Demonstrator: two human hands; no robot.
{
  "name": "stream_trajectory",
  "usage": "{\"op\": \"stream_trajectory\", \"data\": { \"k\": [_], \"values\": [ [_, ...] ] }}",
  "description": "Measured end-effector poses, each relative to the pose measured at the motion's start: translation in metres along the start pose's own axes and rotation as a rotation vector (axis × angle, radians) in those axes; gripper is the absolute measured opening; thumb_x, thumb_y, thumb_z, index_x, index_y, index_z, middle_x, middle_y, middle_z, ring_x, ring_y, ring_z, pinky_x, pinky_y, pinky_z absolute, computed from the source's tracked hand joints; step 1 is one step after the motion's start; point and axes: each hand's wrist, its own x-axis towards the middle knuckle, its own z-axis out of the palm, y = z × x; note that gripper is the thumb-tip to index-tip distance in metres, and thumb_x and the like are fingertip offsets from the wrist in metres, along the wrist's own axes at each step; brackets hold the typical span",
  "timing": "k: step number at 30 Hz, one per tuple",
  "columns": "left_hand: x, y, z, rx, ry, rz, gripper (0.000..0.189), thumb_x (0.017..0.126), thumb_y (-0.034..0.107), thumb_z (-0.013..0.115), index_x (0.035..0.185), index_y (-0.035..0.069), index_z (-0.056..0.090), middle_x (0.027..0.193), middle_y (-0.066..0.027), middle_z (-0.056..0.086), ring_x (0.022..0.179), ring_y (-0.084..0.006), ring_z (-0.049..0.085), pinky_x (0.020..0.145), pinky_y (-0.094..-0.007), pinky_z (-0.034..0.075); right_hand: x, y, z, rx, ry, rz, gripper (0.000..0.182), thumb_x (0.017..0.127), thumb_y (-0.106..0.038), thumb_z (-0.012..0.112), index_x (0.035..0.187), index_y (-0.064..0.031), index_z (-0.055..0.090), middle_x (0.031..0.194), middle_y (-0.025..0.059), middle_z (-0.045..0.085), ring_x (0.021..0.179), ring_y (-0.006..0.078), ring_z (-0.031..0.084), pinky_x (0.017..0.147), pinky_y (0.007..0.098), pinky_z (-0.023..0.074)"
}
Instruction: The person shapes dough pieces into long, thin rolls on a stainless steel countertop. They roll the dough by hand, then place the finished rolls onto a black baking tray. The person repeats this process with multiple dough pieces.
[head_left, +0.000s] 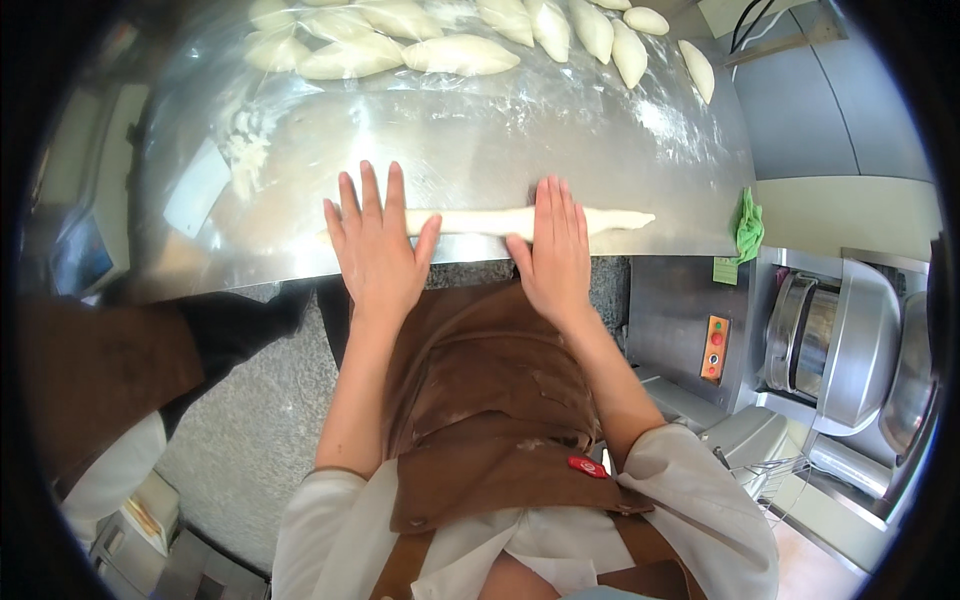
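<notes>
A long rope of pale dough (472, 222) lies along the near edge of a steel worktable (480, 150). Flat on its left part rests my left hand (381, 244), palm down with the fingers spread. My right hand (556, 251) lies palm down across the right part, its fingers close together and the thumb apart. The dough's tapered right end sticks out past that hand; the left end is mostly hidden under my left hand. Neither hand is closed around the dough. Farther back sit several spindle-shaped dough pieces (461, 55), those on the left under clear plastic film.
A white dough scraper (197, 189) lies at the left beside scattered flour (247, 146). A green cloth (748, 226) hangs at the table's right corner. Steel bowls (859, 349) stand at the right. At the left is another person in a brown apron (105, 367).
</notes>
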Motion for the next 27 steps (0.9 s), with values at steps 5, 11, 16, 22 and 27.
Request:
{"op": "stream_trajectory", "data": {
  "k": [5,11,16,22,27],
  "values": [
    [0.047,0.001,0.021,0.161,0.052,-0.132,0.074,0.105,0.056,0.048,0.164,0.013,0.042,0.170,-0.0230,0.035,0.161,-0.0451,0.022,0.129,-0.0637,0.003,0.099,0.036,0.024,-0.071,0.070,0.160,0.082,0.108,-0.052,0.047,0.160,0.0110,0.033,0.167,0.0293,0.036,0.158,0.0398,0.030,0.132,0.0475,0.0181],
    [0.050,-0.009,0.022,0.160,0.049,-0.062,0.070,0.105,0.050,0.049,0.165,0.014,0.041,0.170,-0.0211,0.037,0.162,-0.0388,0.023,0.130,-0.0623,0.004,0.079,0.038,0.021,-0.034,0.055,0.113,0.077,0.109,-0.048,0.047,0.161,0.0078,0.034,0.169,0.0247,0.036,0.159,0.0385,0.029,0.132,0.0478,0.0176],
    [0.016,0.002,0.002,0.126,0.029,-0.037,0.070,0.105,0.041,0.055,0.164,0.006,0.040,0.168,-0.0338,0.030,0.159,-0.0515,0.018,0.127,-0.0679,0.006,-0.007,0.012,-0.004,0.046,0.078,0.049,0.069,0.108,-0.035,0.054,0.161,0.0055,0.036,0.166,0.0252,0.040,0.159,0.0391,0.030,0.131,0.0505,0.0194],
    [0.016,0.122,-0.006,-0.306,-0.287,0.427,0.061,0.097,0.013,0.058,0.155,-0.004,0.047,0.160,-0.0272,0.045,0.154,-0.0383,0.039,0.127,-0.0543,0.027,-0.008,0.011,-0.015,0.132,0.132,0.073,0.058,0.107,-0.023,0.052,0.157,0.0054,0.043,0.164,0.0236,0.043,0.155,0.0397,0.036,0.130,0.0547,0.0199],
    [0.060,0.130,0.058,-0.215,-0.058,0.336,0.064,0.104,0.039,0.053,0.160,0.008,0.047,0.168,-0.0215,0.039,0.161,-0.0361,0.028,0.131,-0.0575,0.013,0.033,0.053,0.013,-0.031,0.177,0.138,0.056,0.107,-0.027,0.049,0.153,0.0054,0.049,0.162,0.0233,0.047,0.153,0.0377,0.041,0.130,0.0543,0.0204]
  ]
}}
